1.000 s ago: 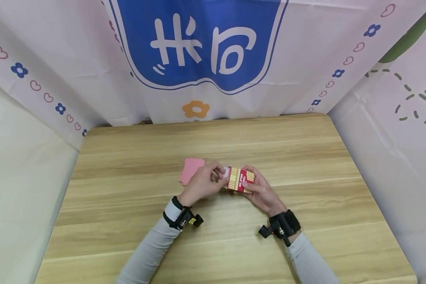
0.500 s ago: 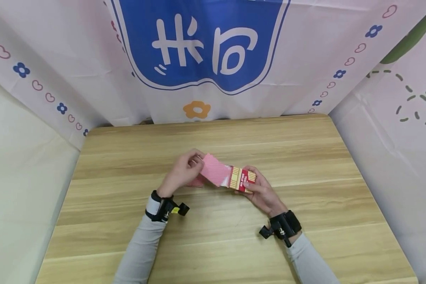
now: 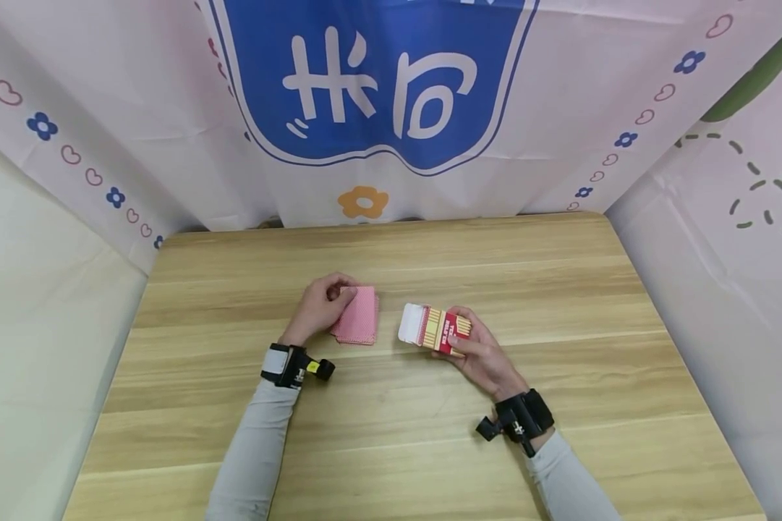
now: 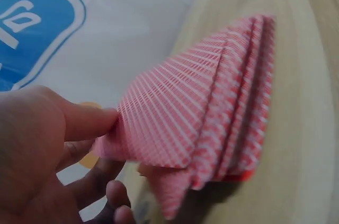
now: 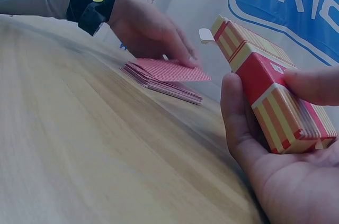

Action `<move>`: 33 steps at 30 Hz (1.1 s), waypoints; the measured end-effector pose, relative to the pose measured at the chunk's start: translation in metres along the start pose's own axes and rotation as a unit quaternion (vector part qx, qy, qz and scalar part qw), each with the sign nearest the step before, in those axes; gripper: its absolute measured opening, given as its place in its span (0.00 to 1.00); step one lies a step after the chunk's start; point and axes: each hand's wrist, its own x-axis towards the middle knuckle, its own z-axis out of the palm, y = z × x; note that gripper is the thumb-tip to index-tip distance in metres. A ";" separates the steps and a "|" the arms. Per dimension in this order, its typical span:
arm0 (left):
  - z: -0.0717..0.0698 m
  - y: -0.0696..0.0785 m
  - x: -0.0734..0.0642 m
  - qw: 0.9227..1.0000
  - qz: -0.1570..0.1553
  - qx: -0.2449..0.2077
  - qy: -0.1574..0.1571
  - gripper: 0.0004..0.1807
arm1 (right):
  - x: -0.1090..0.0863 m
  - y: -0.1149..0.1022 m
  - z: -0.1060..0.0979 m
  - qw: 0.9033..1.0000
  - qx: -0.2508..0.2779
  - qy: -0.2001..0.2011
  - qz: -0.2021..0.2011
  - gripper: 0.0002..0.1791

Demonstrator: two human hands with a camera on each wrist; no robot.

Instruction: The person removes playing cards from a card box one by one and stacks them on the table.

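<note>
My left hand (image 3: 319,307) pinches a pink-patterned playing card (image 3: 359,312) by its edge, just over a pile of similar cards on the table. In the right wrist view the pinched card (image 5: 172,70) sits slightly tilted above the uneven pile of cards (image 5: 159,87). Whether more than one card is pinched I cannot tell. My right hand (image 3: 485,358) grips a red and yellow striped card box (image 3: 435,329), thumb on its front. The white flap (image 3: 411,323) of the box stands open toward the left. The box's inside is hidden.
The wooden table (image 3: 391,434) spans the area under both arms. A white curtain (image 3: 247,195) with a blue emblem hangs along its back edge. White cloth walls (image 3: 697,275) flank the sides. Each wrist carries a strapped black camera.
My left hand has drawn a card out of the box's open end, moved it left and brought it over the pile. My right hand and the box have stayed nearly still.
</note>
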 end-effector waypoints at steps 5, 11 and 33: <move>0.006 -0.004 0.001 0.999 -0.006 0.033 0.019 0.11 | 0.000 0.000 0.000 1.000 0.005 0.003 0.003 0.29; 0.011 -0.009 0.002 0.996 0.011 0.084 0.023 0.10 | 0.000 0.001 0.001 1.000 0.007 0.009 0.006 0.29; 0.043 0.071 -0.024 0.988 0.147 -0.041 -0.010 0.08 | 0.001 0.000 -0.001 1.000 0.004 0.008 0.010 0.28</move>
